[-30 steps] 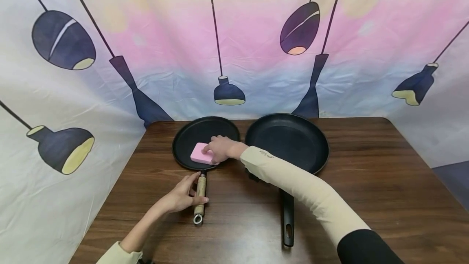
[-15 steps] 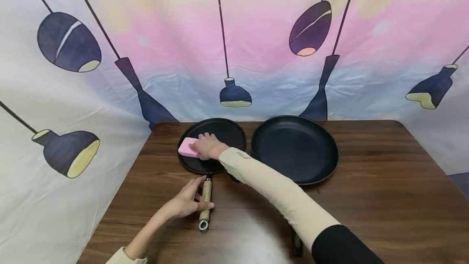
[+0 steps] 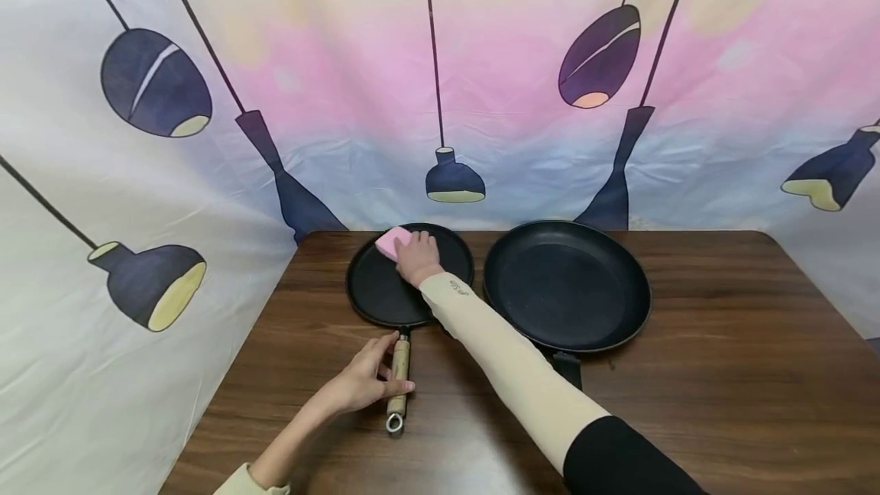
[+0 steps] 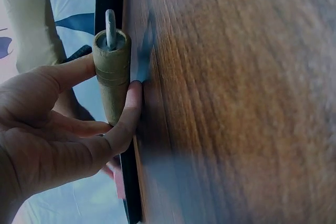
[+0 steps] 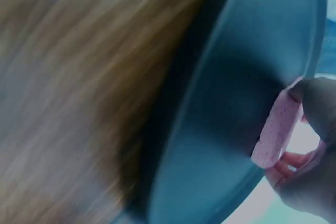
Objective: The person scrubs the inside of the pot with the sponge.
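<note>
Just left of our right grip (image 3: 418, 252), a pink sponge (image 3: 390, 241) at the small pan (image 3: 376, 289)

We have the sponge clasped in the fingers of our right grip. It juts ahead and to the left of them, close to the pan's far rim, and the right wrist view shows it seemingly against the black cooking face. The relation that matters most, we judge, is that the larger part of this face lies on our side of the right grip. That grip is the nearer one to the sponge; how the sponge's long axis runs is hard to tell, since the fingers cover part of it.

Nearer us, and left of the right grip, our left grip (image 3: 360, 380) pinches the pale handle (image 3: 400, 361). Its long axis runs from the pan towards us, ending in a metal ring (image 3: 395, 423).

Right of our right grip stands the large pan (image 3: 567, 281), just beside the small one, its black handle (image 3: 567, 367) partly hidden by our right sleeve (image 3: 509, 365). Both pans rest on the wooden tabletop (image 3: 729, 357); beyond both grips hangs a cloth (image 3: 344, 59) printed with lamps.
</note>
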Action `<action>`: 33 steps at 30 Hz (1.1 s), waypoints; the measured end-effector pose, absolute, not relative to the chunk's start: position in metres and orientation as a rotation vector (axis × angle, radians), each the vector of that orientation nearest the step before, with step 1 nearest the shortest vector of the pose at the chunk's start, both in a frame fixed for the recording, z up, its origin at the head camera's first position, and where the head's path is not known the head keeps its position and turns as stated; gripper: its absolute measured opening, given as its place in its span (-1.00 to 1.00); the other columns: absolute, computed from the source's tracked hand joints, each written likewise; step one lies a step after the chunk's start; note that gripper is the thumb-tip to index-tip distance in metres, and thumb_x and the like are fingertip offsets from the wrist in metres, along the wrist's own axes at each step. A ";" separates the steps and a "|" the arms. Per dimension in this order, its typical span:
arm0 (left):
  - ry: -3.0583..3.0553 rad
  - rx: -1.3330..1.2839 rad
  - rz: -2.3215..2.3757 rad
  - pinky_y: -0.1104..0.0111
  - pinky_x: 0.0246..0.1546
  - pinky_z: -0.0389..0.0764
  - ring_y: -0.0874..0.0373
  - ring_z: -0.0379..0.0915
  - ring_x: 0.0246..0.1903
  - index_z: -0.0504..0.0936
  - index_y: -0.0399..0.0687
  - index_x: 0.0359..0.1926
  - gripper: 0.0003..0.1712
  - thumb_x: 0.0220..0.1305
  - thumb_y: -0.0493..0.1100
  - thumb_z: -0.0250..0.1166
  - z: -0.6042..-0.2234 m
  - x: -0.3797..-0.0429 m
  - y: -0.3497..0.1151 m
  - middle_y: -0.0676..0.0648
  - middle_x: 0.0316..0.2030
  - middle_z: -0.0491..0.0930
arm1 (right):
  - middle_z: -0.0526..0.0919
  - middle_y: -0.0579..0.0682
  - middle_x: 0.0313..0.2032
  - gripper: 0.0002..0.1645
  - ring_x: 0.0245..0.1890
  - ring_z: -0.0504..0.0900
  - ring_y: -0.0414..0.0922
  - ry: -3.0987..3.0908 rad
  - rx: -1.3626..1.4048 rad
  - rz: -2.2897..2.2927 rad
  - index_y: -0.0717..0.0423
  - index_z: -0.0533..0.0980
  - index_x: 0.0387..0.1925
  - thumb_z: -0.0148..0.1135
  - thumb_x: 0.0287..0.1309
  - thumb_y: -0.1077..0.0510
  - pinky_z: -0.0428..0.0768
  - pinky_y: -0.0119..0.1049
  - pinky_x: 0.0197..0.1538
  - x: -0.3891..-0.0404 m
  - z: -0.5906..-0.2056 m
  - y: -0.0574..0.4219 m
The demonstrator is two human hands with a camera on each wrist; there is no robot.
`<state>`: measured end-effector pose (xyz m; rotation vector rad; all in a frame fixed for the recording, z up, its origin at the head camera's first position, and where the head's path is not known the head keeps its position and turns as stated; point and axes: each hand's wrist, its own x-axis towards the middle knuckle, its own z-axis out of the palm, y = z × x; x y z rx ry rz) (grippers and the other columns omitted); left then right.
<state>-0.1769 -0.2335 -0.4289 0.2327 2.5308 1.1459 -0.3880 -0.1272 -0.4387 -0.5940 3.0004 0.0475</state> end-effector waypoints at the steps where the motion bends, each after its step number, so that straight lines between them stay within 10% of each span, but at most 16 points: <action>1: 2.528 0.232 1.144 0.39 -0.19 0.55 0.10 0.53 -0.16 0.10 -0.47 0.51 0.07 0.19 -0.15 0.53 -0.429 -0.177 -0.232 -0.38 0.20 0.38 | 0.35 0.18 0.39 -0.26 0.39 0.30 0.11 3.003 -0.544 0.064 -0.21 0.10 0.60 0.03 0.53 -0.16 0.29 -0.06 0.46 -0.390 -0.440 -0.121; 18: 2.536 0.189 1.101 0.21 -0.10 0.63 0.03 0.57 -0.13 0.11 -0.49 0.49 0.05 0.18 -0.20 0.53 -0.424 -0.180 -0.229 -0.40 0.18 0.39 | 0.41 0.24 0.35 -0.41 0.37 0.35 0.16 2.887 -0.678 0.015 0.01 0.25 0.53 -0.09 0.60 -0.02 0.34 0.01 0.46 -0.375 -0.415 -0.045; 33: 2.556 0.281 1.108 0.29 -0.17 0.64 0.00 0.60 -0.15 0.12 -0.58 0.45 0.04 0.17 -0.21 0.54 -0.427 -0.180 -0.230 -0.44 0.15 0.41 | 0.51 0.03 0.33 -0.33 0.26 0.50 0.02 2.701 -1.207 0.109 -0.31 0.38 0.45 0.23 0.36 0.10 0.51 -0.13 0.33 -0.325 -0.416 -0.043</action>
